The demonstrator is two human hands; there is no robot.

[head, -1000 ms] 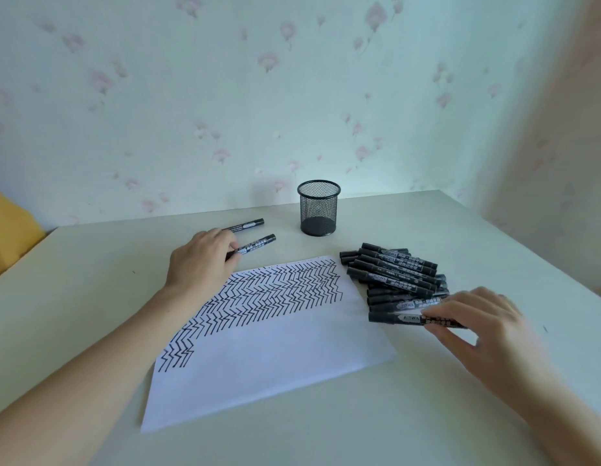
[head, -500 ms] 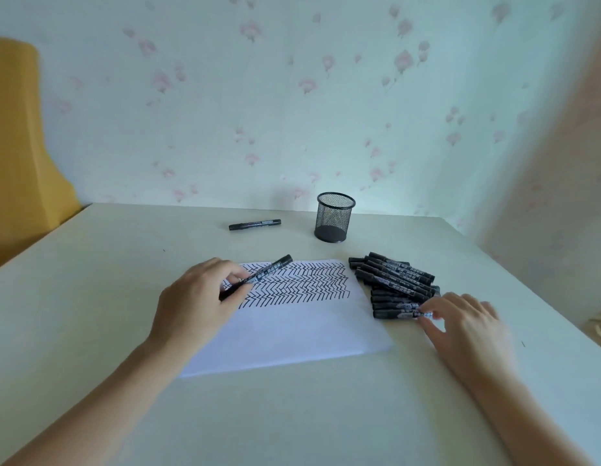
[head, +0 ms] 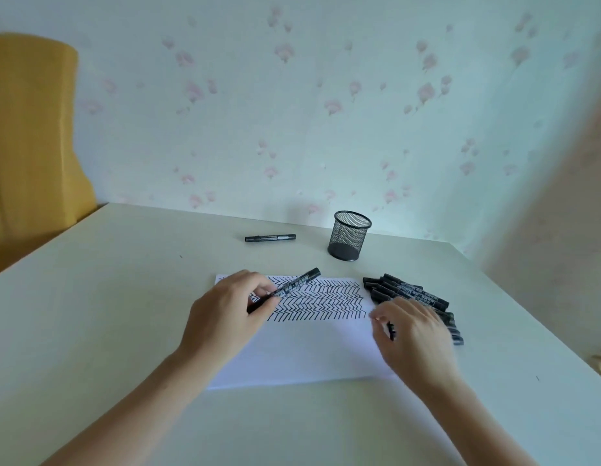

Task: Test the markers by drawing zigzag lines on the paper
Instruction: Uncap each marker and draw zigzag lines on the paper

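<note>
Head view: left hand (head: 225, 314) over the paper's (head: 309, 351) left part, fingers curled round a black marker (head: 294, 284) that tilts up to the right, capped end above the zigzag lines (head: 321, 299). Right hand (head: 413, 331) at the paper's right edge, fingers bent over the near end of the marker pile (head: 410, 294); a dark marker bit (head: 390, 330) shows under the fingers, but grip unclear. Zigzag rows fill the paper's far half. One loose marker (head: 270, 238) lies further back on the table (head: 107, 297), left of the mesh pen cup (head: 350, 235). Yellow chair (head: 30, 136) at far left.
</note>
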